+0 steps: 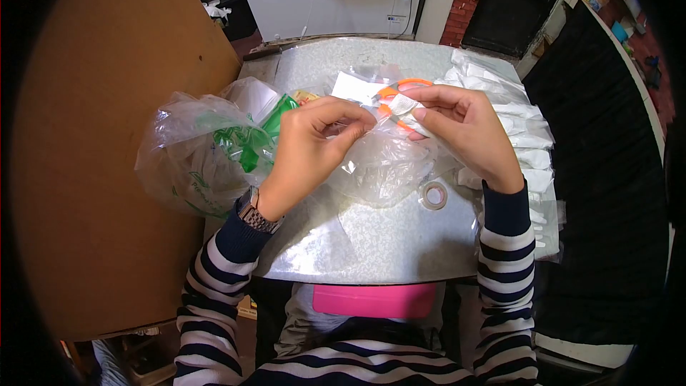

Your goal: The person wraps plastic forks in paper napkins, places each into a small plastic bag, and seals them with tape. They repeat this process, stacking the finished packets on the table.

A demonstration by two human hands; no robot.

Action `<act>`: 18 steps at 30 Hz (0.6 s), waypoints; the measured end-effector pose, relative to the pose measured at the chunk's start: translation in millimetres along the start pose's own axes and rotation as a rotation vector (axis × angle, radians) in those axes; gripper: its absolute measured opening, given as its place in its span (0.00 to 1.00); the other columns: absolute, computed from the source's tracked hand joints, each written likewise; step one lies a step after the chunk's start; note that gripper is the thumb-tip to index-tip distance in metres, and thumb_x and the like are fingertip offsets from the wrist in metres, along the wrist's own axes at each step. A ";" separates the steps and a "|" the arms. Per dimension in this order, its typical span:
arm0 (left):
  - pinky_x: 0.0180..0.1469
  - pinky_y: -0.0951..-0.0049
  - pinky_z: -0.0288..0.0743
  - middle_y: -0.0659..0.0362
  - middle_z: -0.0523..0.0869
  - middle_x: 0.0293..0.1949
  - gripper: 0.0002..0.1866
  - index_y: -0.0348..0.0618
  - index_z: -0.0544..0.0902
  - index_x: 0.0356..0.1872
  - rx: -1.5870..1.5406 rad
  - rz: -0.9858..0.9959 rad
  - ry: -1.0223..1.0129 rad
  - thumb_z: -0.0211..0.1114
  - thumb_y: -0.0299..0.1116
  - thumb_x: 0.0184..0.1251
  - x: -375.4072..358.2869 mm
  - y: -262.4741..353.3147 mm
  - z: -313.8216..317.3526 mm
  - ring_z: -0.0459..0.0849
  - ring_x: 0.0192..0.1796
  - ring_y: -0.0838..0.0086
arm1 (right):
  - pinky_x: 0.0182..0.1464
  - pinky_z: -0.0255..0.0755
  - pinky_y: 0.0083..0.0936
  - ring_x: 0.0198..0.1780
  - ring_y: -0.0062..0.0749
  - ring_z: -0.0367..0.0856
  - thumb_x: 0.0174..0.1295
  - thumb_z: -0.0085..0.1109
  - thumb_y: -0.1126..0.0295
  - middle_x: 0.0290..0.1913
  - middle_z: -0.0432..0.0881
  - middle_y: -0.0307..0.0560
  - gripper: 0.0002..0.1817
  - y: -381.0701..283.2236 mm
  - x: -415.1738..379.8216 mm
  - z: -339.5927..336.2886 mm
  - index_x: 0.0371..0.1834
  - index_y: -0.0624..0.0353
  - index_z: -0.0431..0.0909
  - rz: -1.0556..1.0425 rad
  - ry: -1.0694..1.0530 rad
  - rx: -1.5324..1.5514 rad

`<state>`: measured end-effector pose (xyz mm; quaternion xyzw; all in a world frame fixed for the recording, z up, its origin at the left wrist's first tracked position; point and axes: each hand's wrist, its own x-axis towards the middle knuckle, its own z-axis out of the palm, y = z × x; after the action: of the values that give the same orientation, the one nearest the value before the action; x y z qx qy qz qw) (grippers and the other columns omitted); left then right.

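Note:
My right hand (464, 125) is closed, pinching a small folded white paper-like piece (404, 105) between thumb and fingers. Just left of it, my left hand (307, 139) has its thumb and fingertips pressed together; what lies between them is too small to make out. Behind the right fingertips show the orange handles of a pair of scissors (418, 82), partly hidden. Below both hands, a crumpled clear plastic bag (382, 171) lies on the table.
A large clear bag with green print (200, 150) stands at the table's left. White folded packets in plastic (532, 157) line the right side. A tape roll (434, 196) lies on the patterned tabletop (386, 250). A pink object (371, 300) is at my lap.

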<state>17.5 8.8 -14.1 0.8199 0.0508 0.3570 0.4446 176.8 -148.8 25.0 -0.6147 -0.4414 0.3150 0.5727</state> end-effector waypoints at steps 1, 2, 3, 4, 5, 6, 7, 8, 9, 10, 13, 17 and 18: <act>0.41 0.78 0.81 0.57 0.89 0.38 0.07 0.37 0.88 0.36 0.017 0.039 -0.002 0.67 0.19 0.57 0.1 0.2 -0.1 0.87 0.38 0.77 | 0.46 0.83 0.21 0.46 0.25 0.82 0.66 0.57 0.76 0.50 0.80 0.47 0.13 -0.6 -0.1 -0.1 0.52 0.70 0.80 0.015 0.004 0.004; 0.41 0.77 0.81 0.57 0.89 0.38 0.07 0.37 0.88 0.36 0.034 0.058 -0.006 0.67 0.19 0.58 0.4 1.2 -0.2 0.87 0.38 0.76 | 0.46 0.83 0.21 0.46 0.25 0.82 0.66 0.57 0.75 0.50 0.80 0.47 0.13 -0.5 0.0 -0.4 0.52 0.70 0.81 0.008 0.006 -0.011; 0.41 0.77 0.81 0.57 0.89 0.38 0.07 0.38 0.88 0.36 0.051 0.076 -0.009 0.66 0.18 0.58 0.9 2.6 -0.5 0.87 0.38 0.76 | 0.46 0.83 0.21 0.46 0.25 0.82 0.67 0.57 0.75 0.51 0.80 0.48 0.13 -0.2 0.1 -1.0 0.52 0.70 0.81 0.000 0.009 -0.026; 0.42 0.77 0.82 0.57 0.89 0.38 0.07 0.38 0.88 0.37 0.068 0.095 -0.013 0.66 0.18 0.58 1.0 3.3 -0.5 0.87 0.38 0.76 | 0.46 0.84 0.21 0.46 0.25 0.82 0.67 0.57 0.75 0.51 0.80 0.48 0.13 0.1 0.0 -1.4 0.52 0.70 0.81 -0.008 0.011 -0.041; 0.43 0.77 0.82 0.57 0.89 0.37 0.07 0.38 0.88 0.37 0.062 0.093 -0.013 0.66 0.18 0.58 0.9 3.3 -0.1 0.87 0.38 0.76 | 0.46 0.84 0.21 0.46 0.25 0.82 0.67 0.58 0.75 0.51 0.80 0.48 0.13 -0.1 -0.1 -1.5 0.52 0.70 0.81 -0.018 0.013 -0.053; 0.43 0.77 0.82 0.57 0.89 0.37 0.07 0.37 0.87 0.37 0.056 0.091 -0.013 0.65 0.18 0.58 0.6 3.0 0.4 0.87 0.38 0.76 | 0.46 0.84 0.21 0.46 0.25 0.82 0.67 0.58 0.75 0.51 0.80 0.48 0.13 -0.3 -0.3 -1.4 0.52 0.70 0.81 -0.028 0.015 -0.064; 0.44 0.77 0.82 0.58 0.89 0.37 0.07 0.37 0.87 0.37 0.051 0.089 -0.013 0.65 0.18 0.58 0.3 2.7 0.8 0.87 0.38 0.76 | 0.46 0.84 0.21 0.46 0.25 0.82 0.67 0.58 0.75 0.51 0.80 0.48 0.13 -0.5 -0.4 -1.4 0.52 0.70 0.81 -0.038 0.017 -0.076; 0.44 0.77 0.82 0.58 0.88 0.37 0.07 0.37 0.87 0.37 0.011 0.060 -0.010 0.65 0.18 0.58 -0.2 2.8 1.6 0.87 0.38 0.76 | 0.46 0.84 0.21 0.46 0.25 0.82 0.66 0.58 0.74 0.51 0.80 0.48 0.14 -0.4 -0.5 -1.8 0.52 0.70 0.81 -0.042 0.017 -0.082; 0.44 0.77 0.82 0.58 0.88 0.36 0.07 0.36 0.86 0.37 -0.028 0.030 -0.007 0.65 0.18 0.58 -0.9 2.7 2.5 0.87 0.38 0.77 | 0.45 0.83 0.20 0.46 0.25 0.82 0.66 0.58 0.74 0.52 0.80 0.48 0.14 0.0 -0.4 -2.4 0.52 0.69 0.81 -0.046 0.018 -0.089; 0.44 0.78 0.82 0.58 0.88 0.36 0.06 0.35 0.86 0.36 -0.067 0.000 -0.005 0.65 0.17 0.58 -1.3 2.4 3.1 0.87 0.38 0.77 | 0.45 0.83 0.20 0.46 0.25 0.82 0.66 0.59 0.74 0.52 0.80 0.49 0.14 0.3 -0.3 -2.9 0.52 0.69 0.81 -0.051 0.018 -0.096; 0.42 0.79 0.82 0.59 0.88 0.35 0.04 0.33 0.83 0.34 -0.102 -0.004 0.002 0.66 0.18 0.58 -2.2 -2.8 3.8 0.87 0.38 0.79 | 0.45 0.83 0.19 0.44 0.25 0.83 0.65 0.58 0.75 0.50 0.82 0.50 0.14 2.7 0.3 -4.1 0.51 0.69 0.82 -0.085 0.036 -0.155; 0.50 0.76 0.82 0.57 0.84 0.38 0.09 0.36 0.75 0.36 -0.059 -0.067 -0.051 0.67 0.16 0.60 -1.2 8.8 0.7 0.86 0.45 0.76 | 0.45 0.81 0.21 0.41 0.26 0.84 0.64 0.57 0.75 0.46 0.86 0.50 0.14 4.5 1.2 -9.7 0.50 0.67 0.83 -0.114 0.114 -0.309; 0.50 0.77 0.82 0.57 0.83 0.37 0.11 0.37 0.73 0.37 -0.083 -0.082 -0.034 0.67 0.16 0.60 -1.0 9.3 1.9 0.86 0.45 0.76 | 0.45 0.80 0.21 0.41 0.26 0.84 0.64 0.57 0.75 0.45 0.86 0.50 0.14 9.8 2.9 -11.7 0.50 0.66 0.83 -0.143 0.140 -0.362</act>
<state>15.8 1.5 -8.1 0.8042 0.0617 0.3262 0.4931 190.2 -150.7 17.4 -0.6951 -0.4925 0.1454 0.5031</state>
